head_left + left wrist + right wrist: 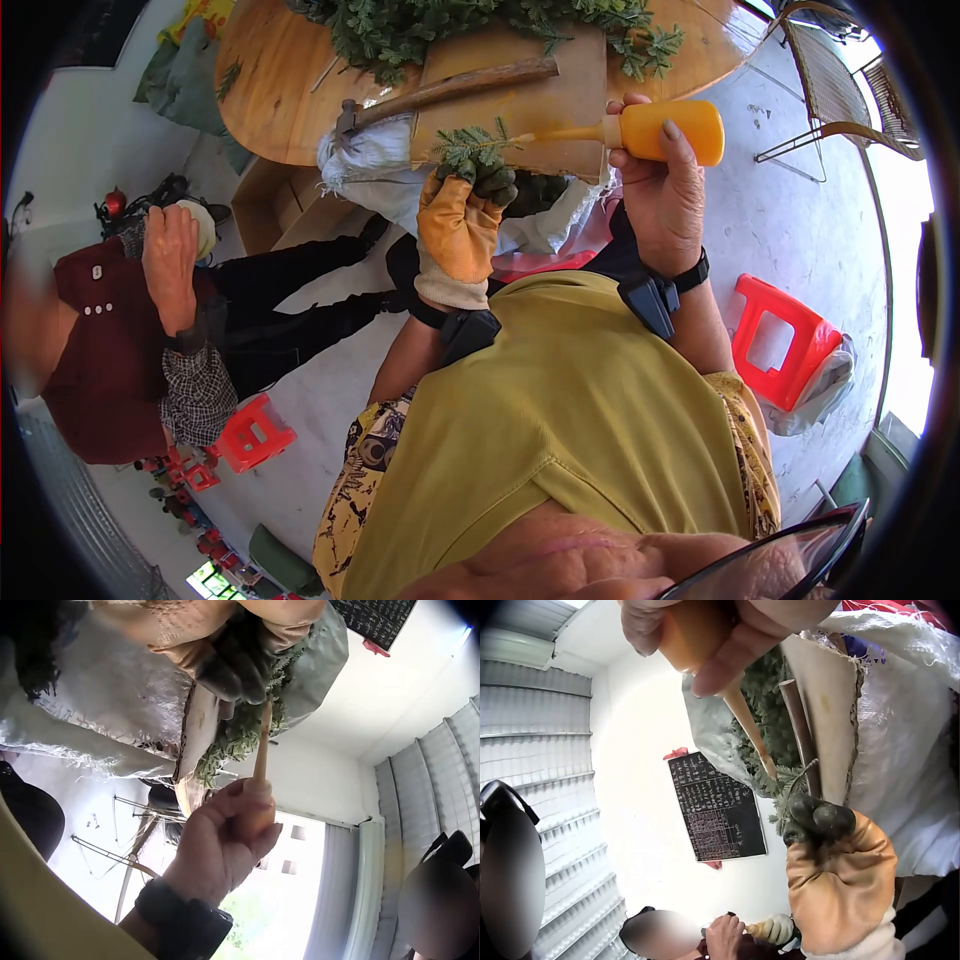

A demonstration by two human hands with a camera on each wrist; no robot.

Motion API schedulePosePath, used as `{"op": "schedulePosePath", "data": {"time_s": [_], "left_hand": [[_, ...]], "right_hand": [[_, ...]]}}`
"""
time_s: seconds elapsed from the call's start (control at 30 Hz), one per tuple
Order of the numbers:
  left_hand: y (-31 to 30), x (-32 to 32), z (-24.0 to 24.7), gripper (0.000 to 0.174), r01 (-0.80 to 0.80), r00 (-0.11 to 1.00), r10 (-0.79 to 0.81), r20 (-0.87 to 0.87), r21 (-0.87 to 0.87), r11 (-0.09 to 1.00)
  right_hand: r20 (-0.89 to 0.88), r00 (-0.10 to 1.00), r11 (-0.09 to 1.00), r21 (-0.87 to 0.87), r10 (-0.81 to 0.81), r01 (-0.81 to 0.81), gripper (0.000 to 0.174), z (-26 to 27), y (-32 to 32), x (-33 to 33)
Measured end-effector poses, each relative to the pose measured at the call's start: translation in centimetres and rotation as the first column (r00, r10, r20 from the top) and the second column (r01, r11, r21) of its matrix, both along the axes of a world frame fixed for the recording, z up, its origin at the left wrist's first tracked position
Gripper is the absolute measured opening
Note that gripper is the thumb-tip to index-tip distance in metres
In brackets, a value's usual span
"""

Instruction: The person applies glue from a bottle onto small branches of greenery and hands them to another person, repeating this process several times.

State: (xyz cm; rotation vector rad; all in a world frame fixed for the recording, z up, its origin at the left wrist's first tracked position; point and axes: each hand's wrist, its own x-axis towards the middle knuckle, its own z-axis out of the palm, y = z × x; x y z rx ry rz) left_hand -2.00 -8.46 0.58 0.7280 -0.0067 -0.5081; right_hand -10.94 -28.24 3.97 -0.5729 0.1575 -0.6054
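Note:
My left hand [458, 238], in an orange and cream work glove with dark fingertips, pinches a small green fir sprig [468, 148]. The bare right hand [662, 205] grips an orange squeeze bottle [692, 132] lying on its side in the fingers, thumb along its body. Its long tapered nozzle [562, 133] points left, with the tip right at the sprig's end. In the right wrist view the nozzle [746, 724] slants down to the sprig [789, 796] above the gloved fingers. Both are held over the near edge of a brown board [585, 75].
A wooden-handled hammer [455, 90] lies across the board. Behind it, fir branches [430, 30] are heaped on the wooden table [270, 90]. White woven sacking [370, 150] hangs at the near edge. Another person [120, 340] is at the left; a red stool [785, 345] stands right.

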Motion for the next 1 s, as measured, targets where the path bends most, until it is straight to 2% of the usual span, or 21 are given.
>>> {"op": "schedulePosePath", "data": {"time_s": [0.33,0.4,0.5,0.7,0.87,1.0], "left_hand": [[0.3,0.4,-1.3,0.02,0.018,1.0,-0.018,0.001,-0.015,1.0],[0.2,0.6,-1.4,0.02,0.015,1.0,-0.016,-0.015,-0.018,1.0],[0.4,0.7,-1.9,0.021,0.007,0.999,-0.009,-0.047,-0.041,0.999],[0.4,0.7,-1.9,0.022,0.008,0.999,-0.009,-0.053,-0.022,1.0],[0.2,0.2,-1.8,0.023,0.06,0.996,-0.063,0.07,0.047,0.997],[-0.2,-0.3,-1.7,0.023,0.073,0.994,-0.077,0.08,0.051,0.996]], "right_hand": [[-0.037,0.999,0.999,-0.001,-0.04,0.04,0.034,-0.8,-0.4,-0.3],[-0.073,0.996,0.998,-0.05,-0.044,0.041,0.04,-0.9,-0.5,-0.4],[-0.052,0.998,1.0,0.004,-0.02,0.02,0.033,-1.5,-1.0,-0.5],[-0.039,0.998,0.998,0.021,-0.052,0.052,0.034,-1.5,-1.4,-0.9],[0.006,1.0,1.0,0.02,0.001,-0.001,0.035,-1.1,-1.5,-1.1],[0.011,1.0,1.0,0.015,0.008,-0.008,0.035,-0.7,-0.8,-0.7]]}}
